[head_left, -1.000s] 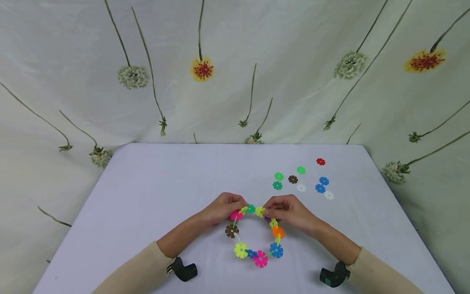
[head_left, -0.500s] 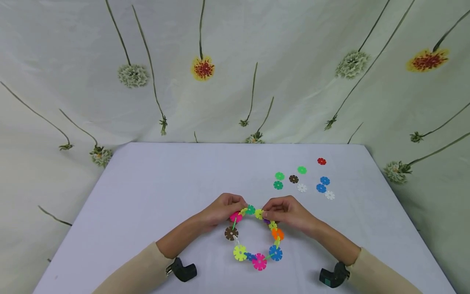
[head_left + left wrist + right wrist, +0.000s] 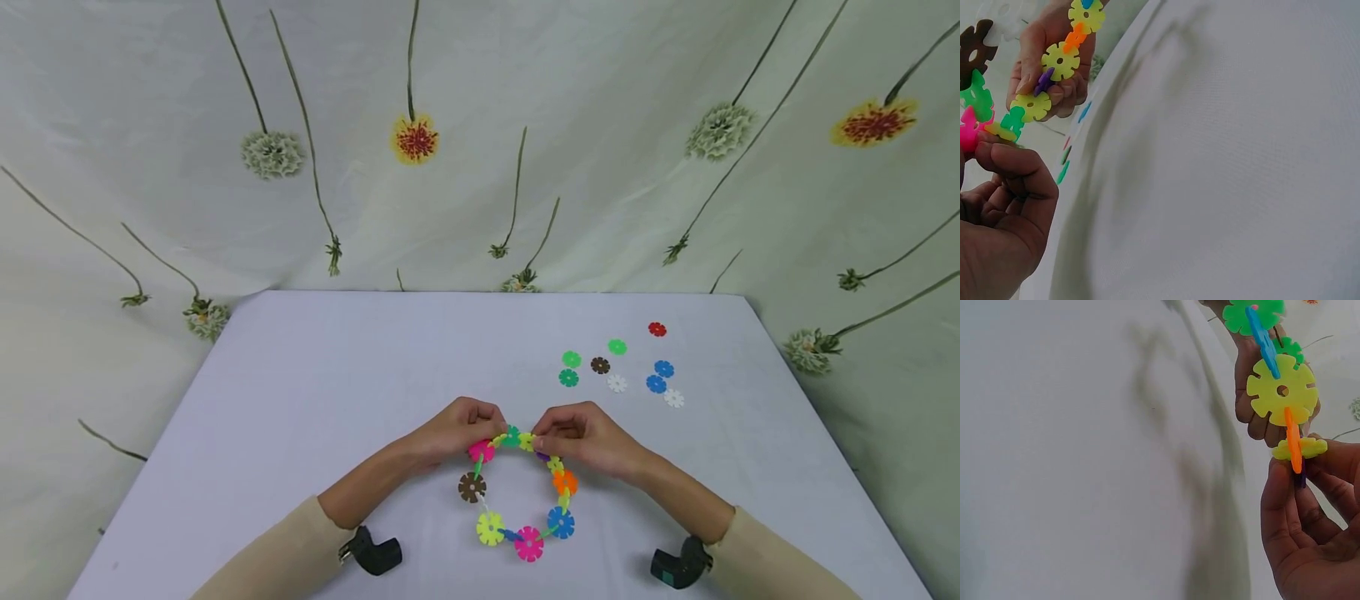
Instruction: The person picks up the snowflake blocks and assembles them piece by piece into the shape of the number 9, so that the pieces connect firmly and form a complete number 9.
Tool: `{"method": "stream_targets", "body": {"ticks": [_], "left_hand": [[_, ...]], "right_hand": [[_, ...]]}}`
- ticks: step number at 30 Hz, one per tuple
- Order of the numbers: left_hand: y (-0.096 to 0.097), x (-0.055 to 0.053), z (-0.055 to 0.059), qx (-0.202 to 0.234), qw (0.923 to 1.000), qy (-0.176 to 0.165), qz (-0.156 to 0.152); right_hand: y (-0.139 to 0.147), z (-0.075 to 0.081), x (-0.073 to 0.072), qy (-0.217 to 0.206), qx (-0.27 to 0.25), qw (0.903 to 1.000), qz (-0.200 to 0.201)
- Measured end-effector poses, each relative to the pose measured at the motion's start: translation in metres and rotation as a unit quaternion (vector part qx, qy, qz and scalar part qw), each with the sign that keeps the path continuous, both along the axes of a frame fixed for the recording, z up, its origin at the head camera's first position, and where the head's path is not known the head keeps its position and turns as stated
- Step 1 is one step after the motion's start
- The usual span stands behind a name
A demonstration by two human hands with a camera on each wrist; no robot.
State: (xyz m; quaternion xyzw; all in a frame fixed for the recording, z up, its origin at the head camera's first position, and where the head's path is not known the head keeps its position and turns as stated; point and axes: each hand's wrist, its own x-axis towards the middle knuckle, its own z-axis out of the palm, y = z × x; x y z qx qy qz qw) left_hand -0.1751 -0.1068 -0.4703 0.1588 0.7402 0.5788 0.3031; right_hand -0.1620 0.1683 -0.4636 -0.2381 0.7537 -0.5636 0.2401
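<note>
A ring of linked, notched plastic discs (image 3: 529, 544) in many colours is held up between both hands, over the near middle of the table. My left hand (image 3: 459, 432) pinches it at the upper left, by a pink disc (image 3: 482, 452) and a small yellow one. On the upper right, my right hand (image 3: 588, 437) pinches a yellow disc near a purple one (image 3: 1044, 81). Between the two grips, a green disc (image 3: 512, 436) meets that yellow disc (image 3: 1030, 107). In the right wrist view, a large yellow disc (image 3: 1266, 394) and an orange one (image 3: 1293, 440) hang above the fingertips.
Several loose discs lie at the back right of the white table (image 3: 337, 358), among them a red disc (image 3: 657, 329), a brown disc (image 3: 600, 365) and a blue disc (image 3: 656, 384). A flower-printed cloth (image 3: 465, 208) hangs behind. Black wrist cameras (image 3: 375, 554) sit near the table's front.
The ring has dropped slightly toward the person. My hands have come a little closer together, and the gap between the green and yellow discs at the top has closed. Loose discs stay put.
</note>
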Motion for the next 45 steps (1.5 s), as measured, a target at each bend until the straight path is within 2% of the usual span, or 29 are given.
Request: {"method": "stream_targets", "body": {"ticks": [7, 11, 14, 17, 24, 27, 30, 33, 38, 41, 45], "left_hand": [[0.002, -0.001, 0.0, 0.014, 0.9998, 0.01, -0.005], [0.003, 0.0, 0.001, 0.005, 0.999, 0.029, -0.034], [0.002, 0.0, 0.004, -0.009, 0.9972, 0.058, -0.046], [0.003, 0.0, 0.008, -0.012, 0.996, 0.075, -0.047], [0.004, 0.001, 0.01, -0.002, 0.996, 0.075, -0.048], [0.003, 0.001, 0.01, 0.0, 0.9959, 0.084, -0.035], [0.002, 0.0, 0.009, 0.001, 0.996, 0.087, -0.022], [0.001, 0.0, 0.009, 0.006, 0.9966, 0.08, -0.015], [0.001, 0.003, 0.009, 0.017, 0.9972, 0.071, -0.012], [0.0, 0.004, 0.007, 0.016, 0.9971, 0.074, -0.007], [-0.003, 0.007, 0.003, 0.014, 0.9973, 0.073, 0.0]], "right_hand": [[-0.002, 0.006, -0.001, 0.032, 0.003, 0.9995, 0.005], [-0.002, 0.011, 0.0, 0.055, 0.038, 0.9976, 0.016], [-0.002, 0.014, 0.0, 0.068, 0.06, 0.9958, 0.015], [-0.001, 0.015, 0.0, 0.058, 0.057, 0.9967, 0.007], [0.001, 0.012, 0.0, 0.032, 0.015, 0.9993, 0.014], [0.005, 0.013, -0.005, 0.039, 0.012, 0.9991, 0.01], [0.01, 0.015, -0.014, 0.078, 0.043, 0.9957, -0.025], [0.015, 0.012, -0.026, 0.133, 0.099, 0.9827, -0.084], [0.02, -0.002, -0.046, 0.203, 0.181, 0.9466, -0.174], [0.02, -0.01, -0.055, 0.231, 0.225, 0.9251, -0.2], [0.016, -0.017, -0.061, 0.249, 0.286, 0.9011, -0.21]]}}
